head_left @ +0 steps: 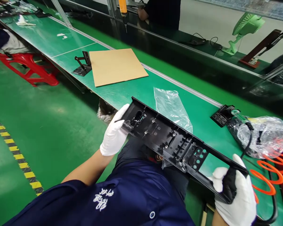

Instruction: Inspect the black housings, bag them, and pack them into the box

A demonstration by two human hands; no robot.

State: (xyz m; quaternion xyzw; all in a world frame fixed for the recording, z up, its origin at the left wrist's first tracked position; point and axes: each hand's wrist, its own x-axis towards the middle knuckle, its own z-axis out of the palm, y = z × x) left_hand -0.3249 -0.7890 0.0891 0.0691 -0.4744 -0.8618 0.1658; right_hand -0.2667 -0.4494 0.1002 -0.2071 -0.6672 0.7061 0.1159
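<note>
I hold a long black plastic panel by both ends over my lap, its ribbed inner side facing up. My left hand, in a white glove, grips the panel's left end with fingers wrapped under it. My right hand, also gloved in white, clasps the right end near a rectangular cut-out. The panel hangs just off the near edge of the green conveyor table. A clear plastic bag lies on the table right behind the panel.
A brown cardboard sheet and a black bracket lie further left on the table. At right are a small black part, a crumpled bag, an orange coiled hose. A red stool stands on the floor. Another person works across the table.
</note>
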